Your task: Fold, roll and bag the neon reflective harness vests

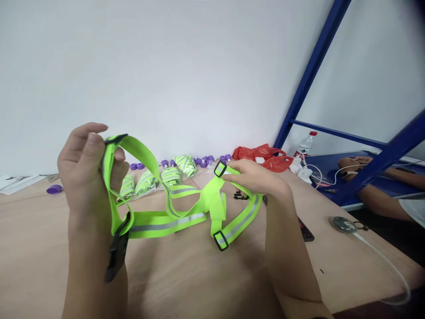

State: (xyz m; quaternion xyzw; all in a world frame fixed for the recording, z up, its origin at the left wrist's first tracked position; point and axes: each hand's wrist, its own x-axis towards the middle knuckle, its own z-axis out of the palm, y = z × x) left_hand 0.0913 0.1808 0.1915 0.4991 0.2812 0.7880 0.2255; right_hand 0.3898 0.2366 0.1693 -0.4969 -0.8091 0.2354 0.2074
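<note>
A neon yellow-green reflective harness [212, 197] with grey stripes is stretched between my two hands above the table. My left hand [89, 155] pinches one strap near a black slider, thumb against the fingers. From that strap a black side-release buckle [117, 254] dangles in front of my wrist. On the other side my right hand [250, 175] grips the harness beside a square black slider [220, 169], its fingers partly hidden by the straps. Another black slider [221, 240] hangs lower down. Behind the straps, a second black buckle piece [241, 195] shows below my right hand.
Several bagged reflective bundles [171, 176] and purple caps [205, 160] line the back of the table [186, 283]. Red plastic bags [262, 155], a bottle [306, 144], a phone [306, 230] and a corded round device [343, 224] are rightward. Another person's arms [378, 199] rest beyond a blue frame.
</note>
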